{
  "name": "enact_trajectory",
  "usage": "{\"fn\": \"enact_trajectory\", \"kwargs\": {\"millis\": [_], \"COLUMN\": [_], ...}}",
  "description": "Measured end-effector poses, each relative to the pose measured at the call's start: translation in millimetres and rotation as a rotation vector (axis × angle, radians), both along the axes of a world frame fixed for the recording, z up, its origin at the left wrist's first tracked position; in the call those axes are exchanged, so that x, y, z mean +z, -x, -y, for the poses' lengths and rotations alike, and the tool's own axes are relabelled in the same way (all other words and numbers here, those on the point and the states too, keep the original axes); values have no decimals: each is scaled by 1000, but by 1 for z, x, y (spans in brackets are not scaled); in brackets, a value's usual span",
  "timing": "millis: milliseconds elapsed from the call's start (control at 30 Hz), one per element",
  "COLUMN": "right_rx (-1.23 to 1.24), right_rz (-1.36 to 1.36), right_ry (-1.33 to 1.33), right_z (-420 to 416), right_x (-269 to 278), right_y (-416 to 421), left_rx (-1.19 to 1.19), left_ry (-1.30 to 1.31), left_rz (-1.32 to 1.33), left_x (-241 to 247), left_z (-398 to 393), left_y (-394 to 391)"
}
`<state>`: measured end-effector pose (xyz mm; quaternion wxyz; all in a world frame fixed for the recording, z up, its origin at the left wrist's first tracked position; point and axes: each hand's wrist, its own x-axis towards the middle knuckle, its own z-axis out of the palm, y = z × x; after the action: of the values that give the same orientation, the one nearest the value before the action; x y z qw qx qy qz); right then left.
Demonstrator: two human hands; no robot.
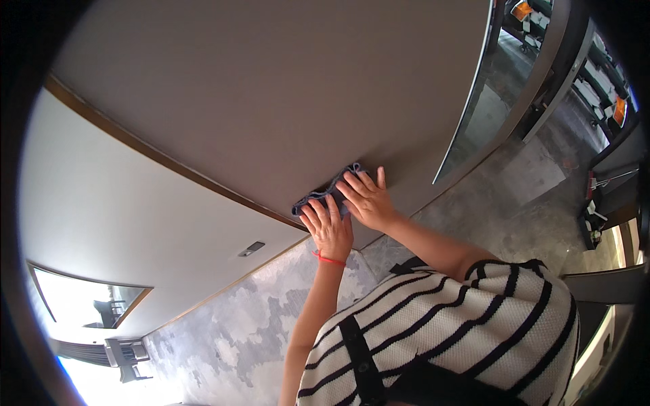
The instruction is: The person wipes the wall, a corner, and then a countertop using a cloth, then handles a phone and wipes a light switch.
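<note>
A dark blue-grey cloth [321,195] lies flat against the brown wall panel [284,111], low in its narrow corner. Both palms press on it. My left hand [327,231], with a red string bracelet [329,260] at the wrist, covers the cloth's left part with fingers spread. My right hand [368,203] rests on its right part, its outermost finger reaching past the cloth onto the panel. Part of the cloth is hidden under the fingers.
A brown trim strip [167,161] divides the panel from a white wall [152,213] with a switch plate [251,248]. A mirror [482,111] hangs at right. Patterned carpet [233,325] and grey floor [457,218] lie below. A cleaning cart [602,86] and a dustpan [591,223] stand far right.
</note>
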<state>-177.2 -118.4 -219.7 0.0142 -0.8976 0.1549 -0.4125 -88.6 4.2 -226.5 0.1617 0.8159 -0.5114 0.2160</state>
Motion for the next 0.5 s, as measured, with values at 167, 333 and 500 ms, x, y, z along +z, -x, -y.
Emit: {"fn": "enact_trajectory", "kwargs": {"millis": [167, 333, 500], "right_rx": [-62, -57, -85], "right_rz": [187, 378, 585], "right_ry": [-34, 87, 162], "right_z": [30, 113, 170], "right_x": [43, 101, 198], "right_y": [4, 28, 54], "left_rx": [10, -19, -47], "left_ry": [141, 321, 450], "left_rz": [209, 485, 527], "left_x": [33, 111, 201], "left_z": [53, 137, 197], "left_y": [15, 44, 76]}}
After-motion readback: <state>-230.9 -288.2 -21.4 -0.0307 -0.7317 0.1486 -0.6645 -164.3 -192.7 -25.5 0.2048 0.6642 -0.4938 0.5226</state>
